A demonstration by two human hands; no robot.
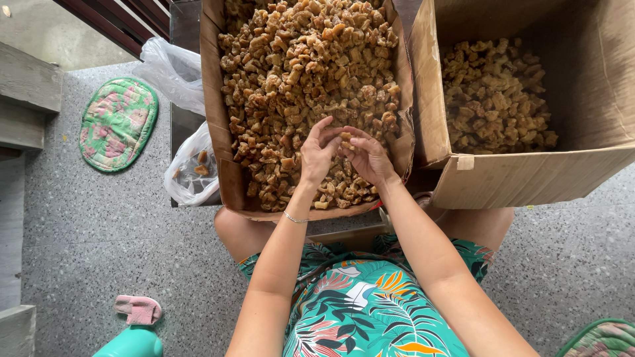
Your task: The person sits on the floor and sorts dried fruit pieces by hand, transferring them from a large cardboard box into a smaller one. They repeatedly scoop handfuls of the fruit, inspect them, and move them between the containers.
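1. Nearest the camera: the person's lap in a leaf-print garment [370, 311], green with orange and pink; both bare forearms run up from it toward the boxes
2. Lower left on the speckled floor [99, 238]: a teal bottle [132, 344] with a pink cloth [137, 309] just beside it; a quilted green edge [602, 338] shows at the lower right corner
3. Left wrist carries a thin bracelet [295, 217]
4. Left hand [316, 155] and right hand [369, 158] meet over the near end of the middle cardboard box [213, 99], fingertips touching each other
5. Both hands pinch one brown chunk [345, 139] between them; fingers closed on it, held just above the heap
6. The middle box is filled to the brim with a heap of brown chunks [304, 59], irregular and crusty
7. Right of it, touching, a second cardboard box [529, 178] holds a lower layer of paler chunks [496, 99]
8. Left of the middle box: a clear plastic bag [192, 172] with a few chunks inside, and a second bag [172, 69] behind it
9. Further left on the floor: a quilted oval pad [119, 122], green and pink, well apart from the hands
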